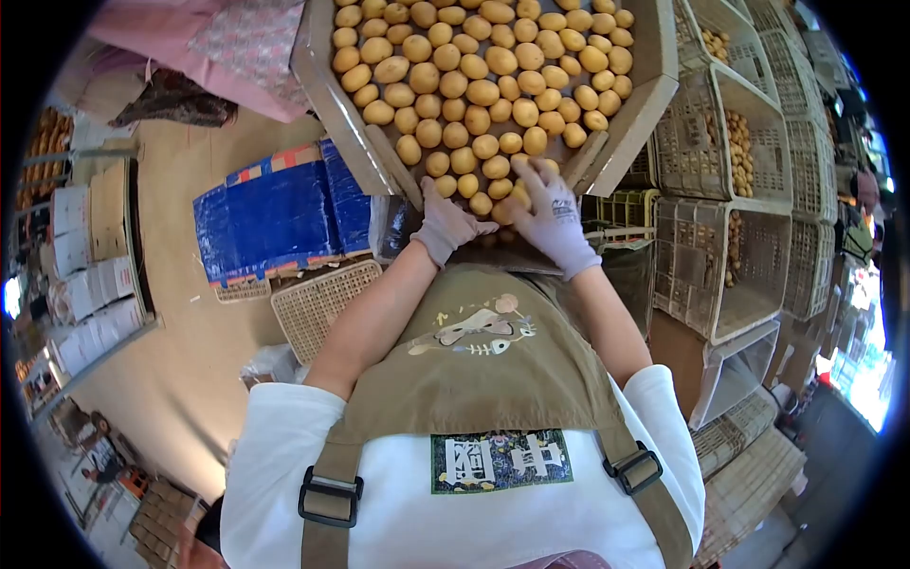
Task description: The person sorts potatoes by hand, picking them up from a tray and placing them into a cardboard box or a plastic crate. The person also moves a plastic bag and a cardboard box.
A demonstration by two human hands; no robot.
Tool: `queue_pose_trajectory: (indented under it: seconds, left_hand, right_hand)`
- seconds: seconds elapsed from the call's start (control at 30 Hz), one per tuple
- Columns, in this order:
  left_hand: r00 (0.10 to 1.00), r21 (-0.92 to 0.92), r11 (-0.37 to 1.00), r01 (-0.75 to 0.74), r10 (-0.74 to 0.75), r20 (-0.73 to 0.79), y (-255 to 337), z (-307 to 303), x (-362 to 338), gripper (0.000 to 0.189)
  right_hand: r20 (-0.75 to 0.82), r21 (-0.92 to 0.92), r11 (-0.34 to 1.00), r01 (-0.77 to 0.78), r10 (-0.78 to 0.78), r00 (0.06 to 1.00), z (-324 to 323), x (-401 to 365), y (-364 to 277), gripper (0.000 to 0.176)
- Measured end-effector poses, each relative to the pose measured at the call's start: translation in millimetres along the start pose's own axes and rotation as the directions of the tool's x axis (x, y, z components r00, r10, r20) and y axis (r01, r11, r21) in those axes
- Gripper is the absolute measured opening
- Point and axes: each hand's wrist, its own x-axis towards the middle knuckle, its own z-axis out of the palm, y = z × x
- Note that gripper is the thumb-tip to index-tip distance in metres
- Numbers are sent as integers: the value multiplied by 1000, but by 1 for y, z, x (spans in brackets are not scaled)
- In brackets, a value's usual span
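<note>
Many round yellow-orange fruits [476, 92] lie spread over a wooden-edged sorting tray [621, 133] that narrows toward my body. My left hand [447, 224], in a pale glove, is at the left of the narrow mouth, fingers spread beside the lowest fruits. At the mouth's right side, my right hand [553, 216], also gloved, has its fingers curved over fruits; whether it grips one is hidden. A few fruits sit between the two hands, and some show in the dark gap below them.
Stacked plastic crates [697, 256], some with fruits inside, stand at the right. Left of the tray are a blue-wrapped box [270, 216] and a woven-pattern crate [318, 305]. Pink patterned cloth [242, 52] shows at the upper left. White boxes [95, 327] are farther left.
</note>
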Motion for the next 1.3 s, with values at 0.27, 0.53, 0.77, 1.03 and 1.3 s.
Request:
queue_pose_trajectory:
  seconds: [0.27, 0.53, 0.77, 1.03, 1.3]
  left_hand:
    - [998, 10, 999, -52, 52, -43, -6, -42, 12, 54]
    - [997, -152, 986, -70, 67, -29, -4, -26, 7, 80]
    - [997, -230, 971, -68, 71, 4, -2, -24, 3, 79]
    - [991, 157, 985, -76, 92, -97, 4, -30, 6, 69]
    - [992, 50, 994, -95, 99, -82, 1, -6, -3, 82]
  right_hand:
    - [38, -336, 942, -20, 34, 999, 15, 51, 9, 49]
    - [115, -227, 971, -68, 96, 989, 9, 58, 35, 51]
    - [293, -396, 917, 47, 77, 953, -1, 57, 32, 51]
    - [304, -438, 899, -20, 170, 937, 7, 65, 16, 70]
    - [-67, -277, 960, -44, 27, 997, -15, 96, 52, 33]
